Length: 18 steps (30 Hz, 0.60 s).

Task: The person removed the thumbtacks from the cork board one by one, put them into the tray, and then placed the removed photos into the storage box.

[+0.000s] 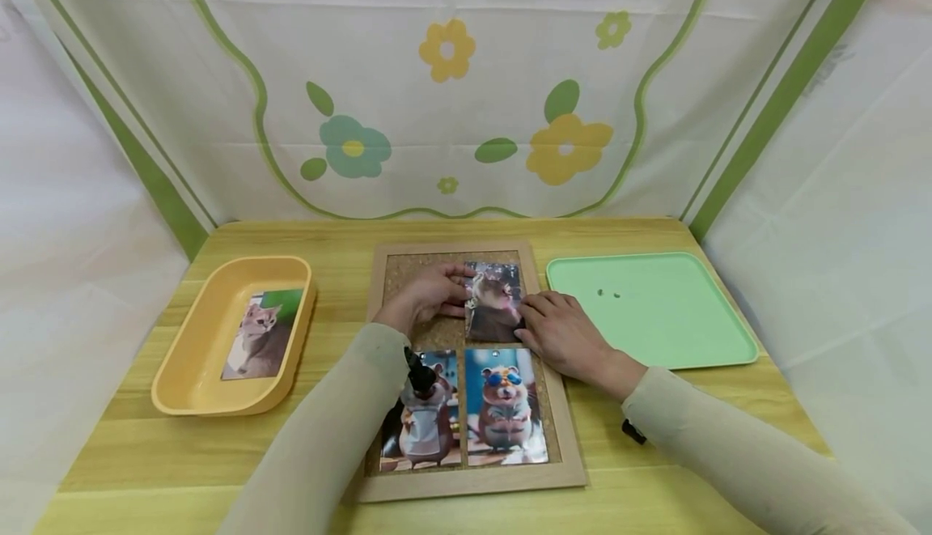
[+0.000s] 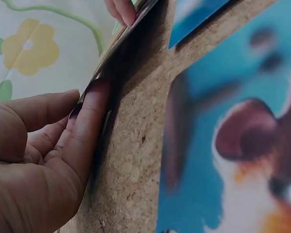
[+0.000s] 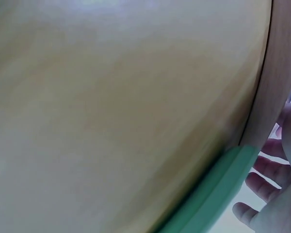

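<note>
A dark photo (image 1: pixel 495 300) of a furry animal lies over the upper right of a framed corkboard (image 1: pixel 557 405). My left hand (image 1: pixel 429 292) pinches its left edge; in the left wrist view the thumb is on one face and the fingers (image 2: pixel 87 126) go behind it. My right hand (image 1: pixel 568 337) holds the right edge, fingers curled there. Below are two hamster photos, one with blue sunglasses (image 1: pixel 506 413) and one in an apron (image 1: pixel 425 430), the latter partly covered by the left wrist's camera. In the right wrist view, the right hand (image 3: pixel 276 184) shows only at the edge.
An orange tray (image 1: pixel 189 349) on the left holds a cat photo (image 1: pixel 264 337). On the right, a green tray (image 1: pixel 677 308) with two tiny metal pieces (image 1: pixel 607 294) sits close to the board. A flowered cloth (image 1: pixel 408 90) hangs behind the wooden table (image 1: pixel 109 470).
</note>
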Motion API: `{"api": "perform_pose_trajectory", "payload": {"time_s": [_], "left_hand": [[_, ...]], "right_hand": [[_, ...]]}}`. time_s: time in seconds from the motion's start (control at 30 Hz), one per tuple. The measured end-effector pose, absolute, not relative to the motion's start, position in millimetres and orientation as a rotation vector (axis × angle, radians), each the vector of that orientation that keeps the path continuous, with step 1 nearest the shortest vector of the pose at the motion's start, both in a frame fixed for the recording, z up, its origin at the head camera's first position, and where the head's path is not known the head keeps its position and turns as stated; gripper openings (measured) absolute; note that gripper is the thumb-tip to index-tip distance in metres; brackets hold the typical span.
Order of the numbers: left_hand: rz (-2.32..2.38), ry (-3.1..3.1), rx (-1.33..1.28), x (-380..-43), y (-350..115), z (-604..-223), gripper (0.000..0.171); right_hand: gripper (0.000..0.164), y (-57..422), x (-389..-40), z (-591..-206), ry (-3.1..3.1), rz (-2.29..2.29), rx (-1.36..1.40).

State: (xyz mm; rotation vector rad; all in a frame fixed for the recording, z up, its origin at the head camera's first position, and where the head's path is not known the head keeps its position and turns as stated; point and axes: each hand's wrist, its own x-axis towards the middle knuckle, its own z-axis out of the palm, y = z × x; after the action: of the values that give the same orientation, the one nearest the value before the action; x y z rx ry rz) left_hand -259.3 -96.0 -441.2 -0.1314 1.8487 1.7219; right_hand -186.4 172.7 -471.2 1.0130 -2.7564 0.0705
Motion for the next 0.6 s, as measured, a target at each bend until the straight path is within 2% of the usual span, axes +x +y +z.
{"api": "perform_pose_trajectory", "payload": {"time_s": [0.6], "left_hand": [[1.818,1.823,-0.077,-259.6,-118.2,-444.7,0.04]], "right_hand": [[0.053,189.7,-169.5,-464.9,-2.77,0.103,0.939]]}}
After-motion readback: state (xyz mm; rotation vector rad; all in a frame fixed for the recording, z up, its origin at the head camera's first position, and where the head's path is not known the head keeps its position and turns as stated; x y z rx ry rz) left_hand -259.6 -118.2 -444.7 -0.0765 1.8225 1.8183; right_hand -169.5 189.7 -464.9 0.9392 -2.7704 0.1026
